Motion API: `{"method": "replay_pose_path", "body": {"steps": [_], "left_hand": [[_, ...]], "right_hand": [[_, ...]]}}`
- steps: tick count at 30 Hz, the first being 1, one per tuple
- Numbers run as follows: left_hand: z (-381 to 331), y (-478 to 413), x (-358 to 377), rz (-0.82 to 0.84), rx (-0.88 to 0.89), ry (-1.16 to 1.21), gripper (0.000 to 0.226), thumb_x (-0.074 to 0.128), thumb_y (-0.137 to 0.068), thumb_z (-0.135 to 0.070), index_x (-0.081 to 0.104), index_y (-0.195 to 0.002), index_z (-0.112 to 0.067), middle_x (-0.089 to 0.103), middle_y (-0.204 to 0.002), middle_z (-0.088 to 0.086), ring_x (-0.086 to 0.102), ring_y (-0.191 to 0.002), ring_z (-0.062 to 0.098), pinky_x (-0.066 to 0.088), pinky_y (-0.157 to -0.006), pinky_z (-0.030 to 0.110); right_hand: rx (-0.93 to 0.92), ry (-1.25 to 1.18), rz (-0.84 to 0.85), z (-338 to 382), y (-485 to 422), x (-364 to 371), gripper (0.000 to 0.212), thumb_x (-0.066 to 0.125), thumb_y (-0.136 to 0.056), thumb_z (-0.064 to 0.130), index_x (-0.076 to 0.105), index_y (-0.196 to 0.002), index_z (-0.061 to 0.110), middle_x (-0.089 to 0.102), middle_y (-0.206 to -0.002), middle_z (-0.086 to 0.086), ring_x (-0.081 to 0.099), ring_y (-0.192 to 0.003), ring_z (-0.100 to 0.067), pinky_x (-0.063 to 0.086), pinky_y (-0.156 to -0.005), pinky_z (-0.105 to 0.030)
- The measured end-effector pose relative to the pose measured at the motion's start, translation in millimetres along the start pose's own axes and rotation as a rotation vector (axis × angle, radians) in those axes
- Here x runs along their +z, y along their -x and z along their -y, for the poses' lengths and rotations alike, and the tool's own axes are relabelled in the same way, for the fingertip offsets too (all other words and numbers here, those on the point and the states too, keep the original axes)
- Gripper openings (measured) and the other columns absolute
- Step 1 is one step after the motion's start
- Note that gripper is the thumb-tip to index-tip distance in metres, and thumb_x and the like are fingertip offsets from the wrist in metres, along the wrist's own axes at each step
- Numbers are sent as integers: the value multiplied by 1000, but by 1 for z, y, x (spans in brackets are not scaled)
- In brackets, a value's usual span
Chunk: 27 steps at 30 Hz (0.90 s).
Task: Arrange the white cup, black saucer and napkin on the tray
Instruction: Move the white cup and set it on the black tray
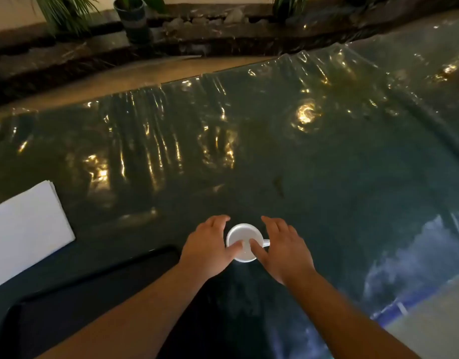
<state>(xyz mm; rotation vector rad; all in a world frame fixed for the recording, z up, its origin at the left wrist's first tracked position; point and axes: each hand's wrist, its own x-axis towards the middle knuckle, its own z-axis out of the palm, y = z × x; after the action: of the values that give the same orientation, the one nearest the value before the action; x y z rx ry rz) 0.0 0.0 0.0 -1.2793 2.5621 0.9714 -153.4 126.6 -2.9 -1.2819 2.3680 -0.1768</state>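
Observation:
A white cup (242, 235) stands on the dark table just past the far right corner of the black tray (93, 294), with its handle pointing right. My left hand (207, 247) and my right hand (282, 251) press against its two sides, fingers spread, both thumbs resting over the rim. A folded white napkin (26, 229) lies on the table at the left, beyond the tray. The surface under the cup is too dark to show the black saucer.
Wrinkled clear plastic sheeting (301, 151) covers the dark green table and reflects lights. Beyond the far edge runs a dark ledge with stones and a potted plant (134, 19). The table's right edge (417, 288) falls off at the lower right.

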Motion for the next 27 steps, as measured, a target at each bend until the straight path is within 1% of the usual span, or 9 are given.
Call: {"method": "replay_pose_path", "body": {"steps": [5, 8, 12, 15, 18, 20, 22, 24, 27], "left_hand": [[-4, -7, 15, 122, -108, 203, 73, 66, -84, -60, 38, -146, -36, 56, -138, -7, 60, -113, 17, 54, -94, 38], [-4, -8, 23, 174, -137, 259, 71, 68, -83, -56, 37, -145, -39, 57, -134, -7, 59, -113, 19, 54, -95, 38], [-3, -11, 26, 246, -167, 377, 70, 66, -91, -37, 32, -152, -34, 54, -139, -2, 55, -113, 18, 47, -91, 31], [-3, -8, 21, 247, -181, 455, 61, 63, -93, -30, 36, -148, -30, 58, -130, -2, 58, -109, 19, 50, -86, 30], [3, 2, 12, 189, -222, 498, 48, 60, -96, -32, 41, -139, -28, 60, -123, -1, 62, -104, 19, 51, -79, 29], [14, 9, 3, 146, -243, 518, 37, 59, -97, -33, 45, -131, -28, 63, -116, -1, 64, -97, 17, 58, -80, 35], [27, 18, -6, 110, -260, 546, 27, 58, -98, -37, 48, -122, -29, 64, -108, -3, 67, -92, 17, 61, -82, 43], [41, 27, -16, 78, -278, 561, 20, 58, -99, -38, 49, -115, -29, 65, -103, -4, 69, -87, 18, 62, -80, 43], [63, 43, -30, 23, -305, 607, 13, 60, -98, -33, 50, -106, -30, 69, -100, -3, 73, -80, 17, 63, -76, 43]], "right_hand": [[172, -212, 96, 1, 1, 18, 72, 52, -96, 65, 32, -156, 31, 46, -151, 3, 61, -119, -21, 55, -85, -37], [232, -359, 124, 6, 1, 23, 59, 61, -93, 58, 46, -143, 32, 54, -132, 4, 63, -100, -17, 51, -75, -31], [309, -499, 130, 13, -4, 30, 43, 67, -92, 34, 55, -132, 26, 57, -123, -1, 61, -91, -14, 46, -61, -22], [358, -567, 122, 18, -8, 30, 40, 64, -90, 22, 56, -128, 28, 60, -122, -3, 61, -87, -11, 45, -55, -21], [319, -581, 110, 28, -7, 28, 39, 61, -89, 19, 58, -124, 34, 61, -121, -1, 60, -86, -8, 45, -56, -19], [287, -581, 102, 40, -7, 28, 40, 59, -88, 17, 59, -125, 34, 60, -123, -1, 61, -89, -10, 47, -60, -19], [252, -581, 96, 54, -8, 29, 44, 58, -89, 15, 58, -130, 33, 59, -127, -2, 61, -93, -14, 47, -63, -19], [224, -585, 87, 72, -9, 31, 49, 57, -91, 14, 55, -137, 32, 56, -131, -2, 60, -98, -16, 46, -65, -18], [187, -598, 69, 101, -8, 33, 57, 55, -92, 10, 50, -144, 31, 53, -135, -1, 59, -104, -18, 49, -76, -26]]}}
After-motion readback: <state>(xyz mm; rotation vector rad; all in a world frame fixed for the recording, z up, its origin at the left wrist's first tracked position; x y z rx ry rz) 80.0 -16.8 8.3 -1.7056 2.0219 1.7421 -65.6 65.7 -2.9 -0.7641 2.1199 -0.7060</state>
